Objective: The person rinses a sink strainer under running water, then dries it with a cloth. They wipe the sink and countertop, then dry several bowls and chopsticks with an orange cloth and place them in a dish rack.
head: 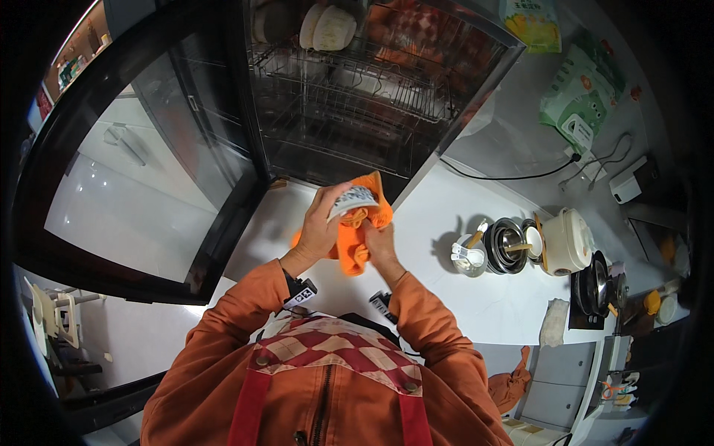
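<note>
A white bowl with a blue floral pattern (pixel 355 199) is tilted on its side in my left hand (pixel 319 226), whose fingers curve over its outside. My right hand (pixel 380 242) grips an orange cloth (pixel 352 253) at the bowl's open side. Part of the cloth is bunched inside the bowl, another part wraps over its far right edge, and the rest hangs below between my hands. The fingertips of my right hand are partly hidden by the cloth. Both hands are above the white countertop, in front of the open cabinet with wire racks (pixel 390 100).
The cabinet's glass door (pixel 223 267) stands open at left. Stacked bowls (pixel 334 28) sit on its upper rack. On the counter at right are a glass bowl with measuring spoons (pixel 468 256), nested metal bowls (pixel 505 245), a cream rice cooker (pixel 563 240) and a black cord (pixel 507 178).
</note>
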